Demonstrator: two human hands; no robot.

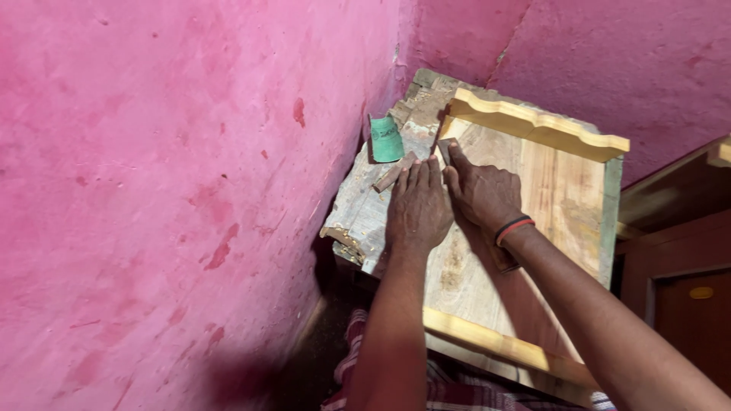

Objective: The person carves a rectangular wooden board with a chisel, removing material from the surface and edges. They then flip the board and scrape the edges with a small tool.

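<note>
The wooden panel (533, 198), pale and grainy with yellow moulded rails at both ends, runs lengthwise from 5 o'clock up to 11 o'clock. The left hand (417, 207) lies flat and open on it, holding nothing. Just beyond, the right hand (481, 192) pinches a small dark piece (444, 148) against the wood; a green sandpaper scrap (385, 138) stands at 10 o'clock.

panel (533, 190) bottom: hidden by arms | green sandpaper (386, 139): curled, grit unseen

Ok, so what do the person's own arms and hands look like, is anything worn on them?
Both forearms are bare, with no sleeves or gloves in view. The right hand has two thin bands at the wrist, one black and one red. The left hand shows no ring, watch or band.
</note>
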